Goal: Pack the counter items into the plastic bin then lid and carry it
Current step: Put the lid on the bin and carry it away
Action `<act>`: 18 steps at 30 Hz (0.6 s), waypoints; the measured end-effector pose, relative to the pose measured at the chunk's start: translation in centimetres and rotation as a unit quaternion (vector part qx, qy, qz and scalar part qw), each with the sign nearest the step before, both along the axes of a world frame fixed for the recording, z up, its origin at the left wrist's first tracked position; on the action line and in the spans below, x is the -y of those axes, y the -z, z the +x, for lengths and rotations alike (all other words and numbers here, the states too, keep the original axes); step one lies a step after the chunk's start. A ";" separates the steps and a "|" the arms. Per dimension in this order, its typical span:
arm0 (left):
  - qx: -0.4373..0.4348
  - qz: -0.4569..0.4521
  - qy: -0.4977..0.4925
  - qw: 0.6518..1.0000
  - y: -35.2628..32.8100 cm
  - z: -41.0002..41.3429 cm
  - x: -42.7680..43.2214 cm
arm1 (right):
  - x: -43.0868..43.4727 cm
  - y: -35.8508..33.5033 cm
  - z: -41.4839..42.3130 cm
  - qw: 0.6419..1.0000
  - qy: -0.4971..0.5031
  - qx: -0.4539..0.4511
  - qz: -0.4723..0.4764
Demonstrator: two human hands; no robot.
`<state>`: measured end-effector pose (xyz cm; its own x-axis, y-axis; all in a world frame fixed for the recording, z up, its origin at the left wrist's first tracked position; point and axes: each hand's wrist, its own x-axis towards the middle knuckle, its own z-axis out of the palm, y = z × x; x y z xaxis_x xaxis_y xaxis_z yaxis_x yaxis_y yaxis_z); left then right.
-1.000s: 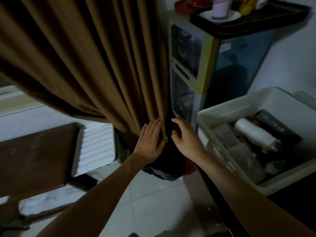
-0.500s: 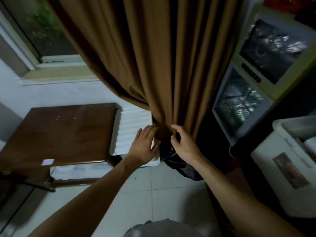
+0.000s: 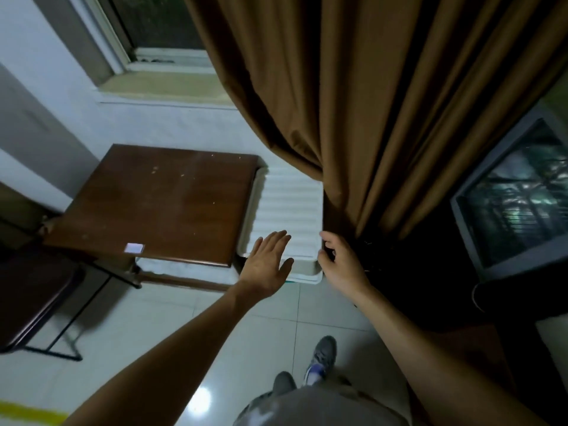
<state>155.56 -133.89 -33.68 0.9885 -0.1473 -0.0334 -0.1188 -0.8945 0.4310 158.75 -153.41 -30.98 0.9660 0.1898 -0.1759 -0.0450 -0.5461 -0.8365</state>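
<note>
Chair (image 3: 27,290) sits lower left of the frame, dark and folding-type, and next to it is a brown wooden table (image 3: 153,198) with a small pale sticker near its front edge. Nothing there matters for the job afaict.

Centre of frame is the real action. Left hand (image 3: 267,265) is flat, fingers straight and a bit spread, over the near left corner of a white ribbed lid (image 3: 289,204) that lies just beside the table's right side, its top end tucked under the curtain (image 3: 384,103). Can't tell if the palm is touching or hovering. Right hand (image 3: 341,265) is at the lid's right edge near the bottom corner, fingers half curled. Can't tell if they've got hold of the rim yet, too dark there.

Right of frame: brown curtain folds, then a glass-front cabinet (image 3: 516,204).

Bin itself isn't in shot, so no idea how packed it is. Imo this is the fetch-the-lid step. Next move prob needs both hands on opposite edges w/ a proper grip, then slide it out from under the curtain hem w/o snagging the fabric, and take it to the bin.
</note>
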 end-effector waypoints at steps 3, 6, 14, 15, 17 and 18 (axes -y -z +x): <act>-0.012 0.002 -0.014 1.000 2.0 1.8 0.3 | -0.8 3.0 2.2 0.998 0.006 -0.058 0.040; -0.035 -0.004 -0.022 0.999 4.1 3.6 0.4 | -1.4 5.6 4.0 0.987 0.029 -0.124 0.095; -0.137 -0.003 -0.020 0.990 9.6 7.4 -1.6 | -3.4 13.3 7.5 0.916 0.214 -0.275 0.200; -0.146 0.006 -0.010 0.989 10.0 7.8 -1.9 | -3.7 13.9 7.6 0.905 0.221 -0.289 0.220; -0.188 0.015 0.013 0.982 11.0 8.6 -2.9 | -4.8 14.9 7.7 0.885 0.227 -0.321 0.250; -0.203 0.012 0.018 0.979 11.4 8.9 -3.2 | -5.2 15.2 7.7 0.875 0.237 -0.331 0.261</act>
<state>164.50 -130.66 -45.04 0.8869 -0.1758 -0.4272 0.0270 -0.9035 0.4278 166.50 -148.25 -46.14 0.6778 0.0165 -0.7350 -0.7316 0.1147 -0.6720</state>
